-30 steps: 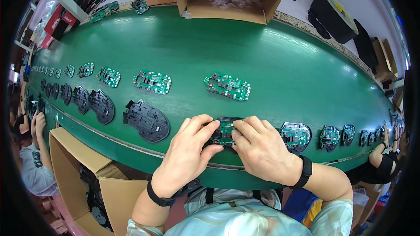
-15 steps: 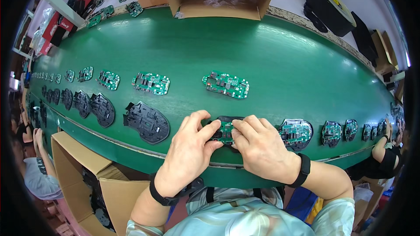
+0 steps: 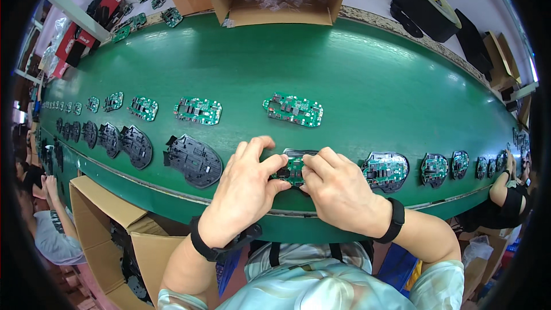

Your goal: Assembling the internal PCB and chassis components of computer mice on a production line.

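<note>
Directly in front of me a green circuit board (image 3: 295, 170) lies in a black plastic base shell (image 3: 299, 152) at the near side of the green belt. My left hand (image 3: 244, 182) grips its left end between thumb and index finger. The bent fingers of my right hand (image 3: 337, 190) press on its right part and hide that side. Farther off lies a loose circuit board (image 3: 294, 109), with another board (image 3: 198, 110) to its left. An empty black shell (image 3: 194, 161) rests left of my left hand. Right of my right hand sits a shell with a board in it (image 3: 385, 171).
Rows of boards and shells run along the belt (image 3: 344, 63) both ways. An open carton (image 3: 275, 16) with clear plastic pieces stands at the far edge, near a black reel (image 3: 430, 8). A carton of black parts (image 3: 106, 206) stands lower left. Other people work at both ends.
Both hands stay on the same board, with only a slight shift of the fingers. The whole view has moved a little; the rows of parts keep their order.
</note>
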### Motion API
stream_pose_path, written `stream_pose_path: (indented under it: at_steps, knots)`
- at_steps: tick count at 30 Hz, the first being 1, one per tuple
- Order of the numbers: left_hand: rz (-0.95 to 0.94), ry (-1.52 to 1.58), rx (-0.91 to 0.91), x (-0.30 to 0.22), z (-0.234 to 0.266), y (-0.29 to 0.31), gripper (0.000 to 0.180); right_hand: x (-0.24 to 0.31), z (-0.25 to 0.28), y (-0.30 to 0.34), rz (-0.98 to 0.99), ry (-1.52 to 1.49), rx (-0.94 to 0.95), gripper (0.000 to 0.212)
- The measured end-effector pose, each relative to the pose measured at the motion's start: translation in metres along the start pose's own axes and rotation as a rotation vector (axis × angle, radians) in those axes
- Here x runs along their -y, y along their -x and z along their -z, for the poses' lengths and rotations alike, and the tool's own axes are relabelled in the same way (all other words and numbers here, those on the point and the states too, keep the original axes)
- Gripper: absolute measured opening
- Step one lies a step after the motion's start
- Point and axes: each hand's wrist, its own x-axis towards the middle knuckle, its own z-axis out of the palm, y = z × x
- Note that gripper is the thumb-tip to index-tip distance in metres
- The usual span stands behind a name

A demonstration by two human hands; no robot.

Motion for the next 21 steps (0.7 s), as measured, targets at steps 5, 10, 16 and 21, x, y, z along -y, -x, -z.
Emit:
stream_pose_path:
  at_steps: [5,10,16,21]
  knots:
    - [-0.035,-0.027,0.011,-0.003,0.002,-0.003,0.041,0.003,-0.006,0.005,-0.012,0.018,-0.067,0.027]
    - [0.018,-0.034,0.013,-0.014,-0.004,0.006,0.040,0.006,-0.005,0.011,0.001,0.036,-0.153,0.021]
    - [-0.090,-0.090,0.050,-0.027,0.003,0.001,0.043,0.022,0.016,0.016,-0.167,-0.028,0.010,0.021]
    - [-0.180,-0.064,-0.098,-0.038,-0.024,0.031,0.041,0.017,0.014,0.040,-0.124,-0.132,-0.068,0.012]
